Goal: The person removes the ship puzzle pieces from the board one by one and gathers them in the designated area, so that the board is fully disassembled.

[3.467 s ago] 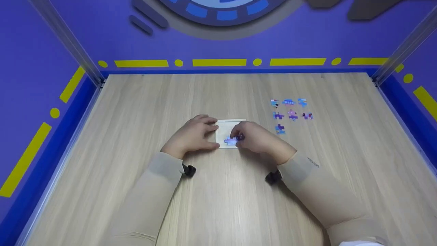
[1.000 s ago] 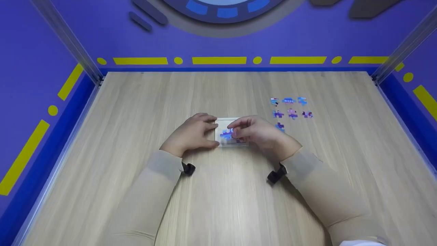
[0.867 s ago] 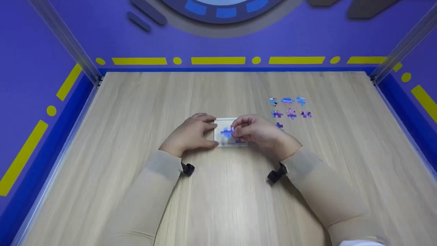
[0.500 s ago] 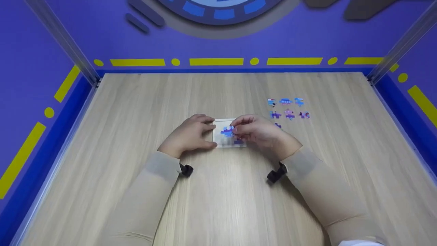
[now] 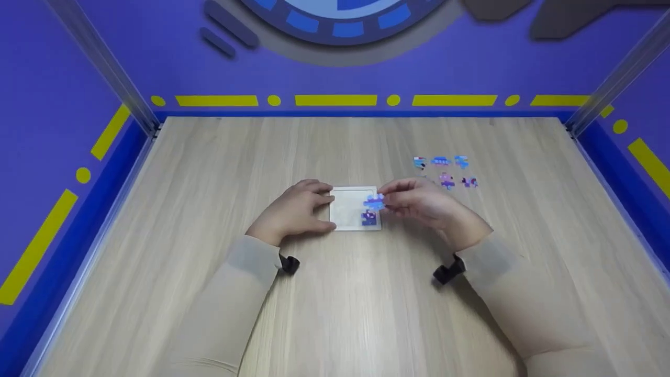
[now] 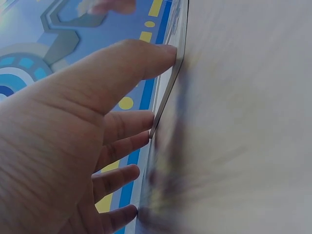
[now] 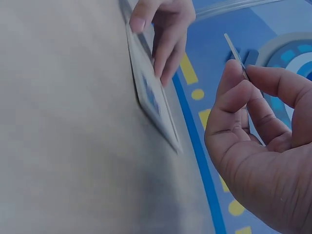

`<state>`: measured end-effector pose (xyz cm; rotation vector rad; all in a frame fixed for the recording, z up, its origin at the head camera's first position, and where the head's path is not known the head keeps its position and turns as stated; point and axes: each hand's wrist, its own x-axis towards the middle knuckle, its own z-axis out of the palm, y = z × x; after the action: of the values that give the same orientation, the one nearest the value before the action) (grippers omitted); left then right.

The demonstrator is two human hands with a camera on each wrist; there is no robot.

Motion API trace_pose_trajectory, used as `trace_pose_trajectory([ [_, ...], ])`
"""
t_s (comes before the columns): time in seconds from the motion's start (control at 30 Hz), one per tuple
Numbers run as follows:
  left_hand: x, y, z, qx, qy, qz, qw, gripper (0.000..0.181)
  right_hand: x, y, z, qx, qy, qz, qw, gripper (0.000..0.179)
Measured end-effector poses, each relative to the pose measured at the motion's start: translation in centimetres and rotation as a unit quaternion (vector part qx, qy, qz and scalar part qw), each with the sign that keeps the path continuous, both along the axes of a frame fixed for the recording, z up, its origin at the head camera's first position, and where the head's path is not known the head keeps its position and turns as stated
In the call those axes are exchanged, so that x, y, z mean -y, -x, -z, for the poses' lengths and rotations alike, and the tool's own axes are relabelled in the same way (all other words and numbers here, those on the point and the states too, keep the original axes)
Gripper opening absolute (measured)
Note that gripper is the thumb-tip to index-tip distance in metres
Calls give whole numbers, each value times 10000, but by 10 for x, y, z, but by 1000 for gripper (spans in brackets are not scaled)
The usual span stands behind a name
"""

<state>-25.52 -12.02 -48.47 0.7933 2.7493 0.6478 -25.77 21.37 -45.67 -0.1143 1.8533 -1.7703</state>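
My left hand (image 5: 294, 213) rests its thumb and fingertips against the left edge of a small, shallow white puzzle tray (image 5: 345, 212). In the left wrist view, the thumb (image 6: 141, 58) touches the tray's thin rim. Between thumb and forefinger my right hand (image 5: 426, 205) pinches a blue and purple jigsaw piece (image 5: 372, 202); it overlaps the tray's right side. The right wrist view shows this piece edge-on (image 7: 235, 48), raised above the tray. A second purple jigsaw piece (image 5: 369, 218) lies in the tray's lower right corner.
Several loose jigsaw pieces lie in rows on the wooden table at the back right, among them a blue piece (image 5: 440, 161) and a pink one (image 5: 446, 181). My right hand partly covers the nearer ones. Purple panels (image 5: 335, 78) wall the table's back and sides.
My right hand, low over the tray earlier, has moved right with the pinched piece, from the tray's middle to its right side. The corner piece now shows fully. The left hand stays put.
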Motion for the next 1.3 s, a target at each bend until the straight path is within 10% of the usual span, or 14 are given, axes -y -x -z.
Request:
trace_pose_trajectory([
  [0.63, -5, 0, 0, 0, 24, -37, 10000, 78, -124, -4, -16, -524, -82, 1052, 9930, 19],
  [1.3, -1, -2, 2, -9, 75, -101, 9999, 79, -150, 9, 3, -697, -1625, 931, 9798, 45],
])
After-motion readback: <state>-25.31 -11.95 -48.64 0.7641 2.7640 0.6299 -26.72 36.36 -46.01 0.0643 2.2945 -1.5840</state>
